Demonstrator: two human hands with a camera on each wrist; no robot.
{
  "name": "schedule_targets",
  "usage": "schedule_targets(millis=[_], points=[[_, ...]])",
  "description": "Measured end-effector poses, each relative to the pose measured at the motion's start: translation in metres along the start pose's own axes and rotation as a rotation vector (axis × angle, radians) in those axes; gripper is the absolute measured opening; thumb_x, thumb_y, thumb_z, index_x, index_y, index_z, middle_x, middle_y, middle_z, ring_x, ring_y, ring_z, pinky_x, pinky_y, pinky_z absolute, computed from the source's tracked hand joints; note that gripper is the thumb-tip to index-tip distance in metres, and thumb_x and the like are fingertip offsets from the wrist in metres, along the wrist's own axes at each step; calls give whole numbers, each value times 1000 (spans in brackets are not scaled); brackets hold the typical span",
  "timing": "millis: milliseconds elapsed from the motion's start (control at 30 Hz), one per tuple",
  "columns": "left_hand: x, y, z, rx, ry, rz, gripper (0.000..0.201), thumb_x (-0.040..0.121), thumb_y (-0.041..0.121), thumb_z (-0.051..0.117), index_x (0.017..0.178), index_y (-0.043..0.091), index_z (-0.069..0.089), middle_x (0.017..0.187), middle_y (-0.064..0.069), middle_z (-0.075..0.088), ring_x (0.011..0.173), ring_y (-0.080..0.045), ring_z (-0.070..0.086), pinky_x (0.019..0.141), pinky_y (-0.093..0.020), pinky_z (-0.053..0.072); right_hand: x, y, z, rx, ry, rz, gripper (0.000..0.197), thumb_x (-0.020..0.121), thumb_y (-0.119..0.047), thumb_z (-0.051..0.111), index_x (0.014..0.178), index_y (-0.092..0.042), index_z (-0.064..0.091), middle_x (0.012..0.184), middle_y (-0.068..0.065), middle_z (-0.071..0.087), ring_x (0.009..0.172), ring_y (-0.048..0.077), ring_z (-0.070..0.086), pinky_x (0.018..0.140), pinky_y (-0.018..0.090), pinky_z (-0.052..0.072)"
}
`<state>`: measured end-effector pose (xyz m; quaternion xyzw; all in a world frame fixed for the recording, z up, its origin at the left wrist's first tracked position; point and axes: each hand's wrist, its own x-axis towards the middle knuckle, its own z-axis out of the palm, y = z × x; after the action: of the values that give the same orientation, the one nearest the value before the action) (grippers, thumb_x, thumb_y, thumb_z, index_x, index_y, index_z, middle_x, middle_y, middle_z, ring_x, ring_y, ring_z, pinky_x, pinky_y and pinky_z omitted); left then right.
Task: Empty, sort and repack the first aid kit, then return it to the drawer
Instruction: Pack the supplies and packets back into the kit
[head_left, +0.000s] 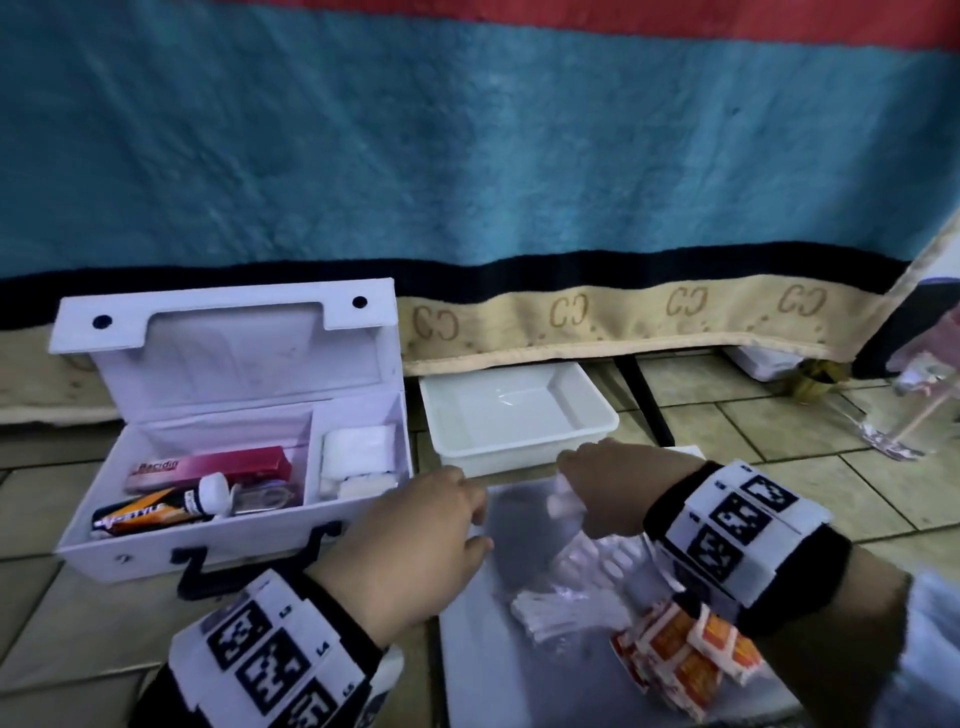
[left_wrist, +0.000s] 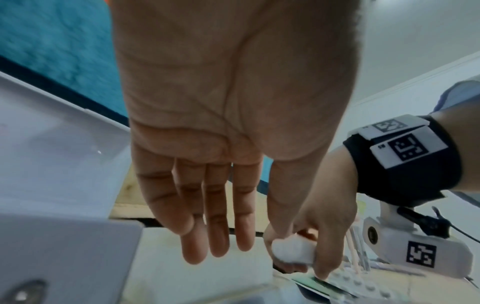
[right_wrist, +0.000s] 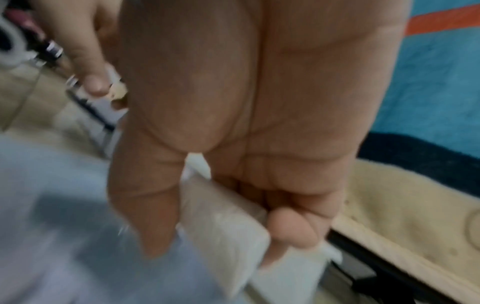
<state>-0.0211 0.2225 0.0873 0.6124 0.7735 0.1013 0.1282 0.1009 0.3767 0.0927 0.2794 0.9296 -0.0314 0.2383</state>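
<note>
Right hand (head_left: 597, 486): fingers curled round a small white gauze pad (left_wrist: 292, 250), pinched between thumb and fingertips.
Left hand (head_left: 415, 530): fingers straight and relaxed, holding nothing, just beside the right fingers.
Gauze pad: probably light, soft, squashable; best held by its long sides.
First aid kit (head_left: 171, 545): stiff white box, lid up, left of both hands.
White tray (head_left: 587, 431): smooth plastic, beyond the fingers.
Sachets (head_left: 685, 660): orange, crinkly, under the right wrist.

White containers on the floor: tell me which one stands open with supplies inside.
The first aid kit on the left, lid up, holding boxes and tubes. The white tray beside it holds nothing.
</note>
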Motion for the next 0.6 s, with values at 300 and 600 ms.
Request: schedule_targets(millis=[300, 600], points=[[-24, -64, -30, -497, 337, -242, 27, 91, 37, 54, 117, 42, 47, 98, 12, 59, 79, -5, 60, 64, -17, 47, 16, -89, -72, 212, 201, -243, 38, 72, -36, 77, 79, -18, 44, 70, -6, 44, 60, 11, 42, 54, 27, 34], [3, -115, -41, -424, 329, -347, 6, 84, 16, 65, 90, 17, 64, 79, 5, 64, 61, -9, 53, 58, -24, 45, 73, -139, -71, 183, 289, -209, 44, 69, -24, 82, 91, -15, 46, 96, 7, 55, 87, 26, 57, 63, 29, 39]])
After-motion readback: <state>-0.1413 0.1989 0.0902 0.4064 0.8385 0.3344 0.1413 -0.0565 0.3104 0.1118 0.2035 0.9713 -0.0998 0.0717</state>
